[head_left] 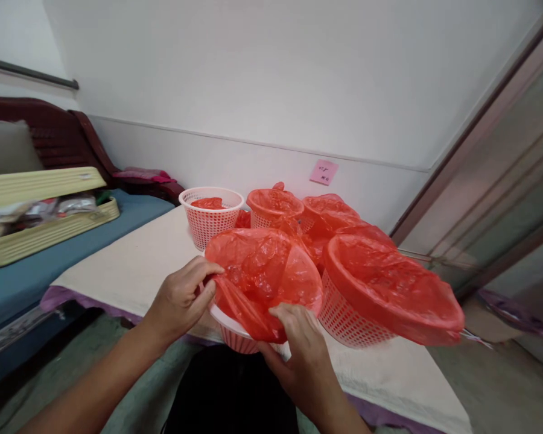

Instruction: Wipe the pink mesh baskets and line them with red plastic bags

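Note:
Close in front of me stands a pale plastic basket [233,325], with a thin red plastic bag [265,265] lining it. The bag is draped over most of the rim, but the pale rim shows at the front left. My left hand [183,295] pinches the bag's edge between thumb and fingers at the left of the rim. My right hand [301,343] grips the bag's edge at the front, fingers over the rim and thumb below. Just to the right is a larger pink lattice basket [350,316] with a red bag folded over its rim.
Behind are a white lattice basket [203,226] with red plastic inside and other red-lined baskets [274,202]. All stand on a pale cloth-covered table [131,259] against the wall. A pink note [324,172] is on the wall. Left, a yellow case [54,232] lies on a blue bed.

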A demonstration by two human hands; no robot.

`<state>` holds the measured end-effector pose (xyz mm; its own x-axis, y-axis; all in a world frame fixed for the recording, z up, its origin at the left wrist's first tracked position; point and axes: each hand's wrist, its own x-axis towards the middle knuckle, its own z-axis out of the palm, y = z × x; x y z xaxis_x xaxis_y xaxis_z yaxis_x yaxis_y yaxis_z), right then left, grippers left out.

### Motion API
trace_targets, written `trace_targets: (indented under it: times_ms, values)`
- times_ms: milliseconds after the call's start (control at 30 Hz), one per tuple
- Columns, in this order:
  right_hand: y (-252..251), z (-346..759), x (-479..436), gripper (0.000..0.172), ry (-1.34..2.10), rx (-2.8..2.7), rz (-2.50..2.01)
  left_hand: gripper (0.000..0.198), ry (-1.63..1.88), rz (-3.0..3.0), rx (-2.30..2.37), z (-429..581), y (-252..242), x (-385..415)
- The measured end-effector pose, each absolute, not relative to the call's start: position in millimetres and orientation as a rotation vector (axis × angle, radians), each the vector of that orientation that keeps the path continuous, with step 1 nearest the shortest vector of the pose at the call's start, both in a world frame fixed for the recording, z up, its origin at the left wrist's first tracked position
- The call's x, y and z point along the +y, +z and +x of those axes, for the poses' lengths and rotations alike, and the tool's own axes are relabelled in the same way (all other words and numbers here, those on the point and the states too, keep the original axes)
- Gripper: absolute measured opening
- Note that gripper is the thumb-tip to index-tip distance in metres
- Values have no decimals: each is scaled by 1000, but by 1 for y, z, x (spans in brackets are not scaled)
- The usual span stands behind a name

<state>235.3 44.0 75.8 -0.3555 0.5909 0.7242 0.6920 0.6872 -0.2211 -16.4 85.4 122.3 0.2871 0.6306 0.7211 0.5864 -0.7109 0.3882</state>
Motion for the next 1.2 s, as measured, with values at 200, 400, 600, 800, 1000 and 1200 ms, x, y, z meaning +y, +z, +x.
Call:
trace_targets:
  times_ms: [200, 400, 600, 800, 1000, 1200]
  values:
    - [72, 236, 44, 37, -199, -2104, -957, 26, 1569, 2600, 1294, -35, 103, 86]
    - [65, 235, 45, 32, -224, -2116, -936, 7, 1781, 1805, 1527, -48, 78, 99]
    - [69, 230, 38, 24, -206, -2085, -907, 21, 1627, 1176, 1461, -38, 71, 85]
    - [64, 223, 28, 14, -252, -2091, -904, 37, 1381, 954, 1179, -27, 86, 51]
    - [55, 219, 23, 18, -298, -2083, -923, 38, 1429, 1001, 1266, -26, 102, 54]
    - [59, 219, 24, 21, -296, -2086, -955, 39, 1487, 744, 1162, -11, 101, 43]
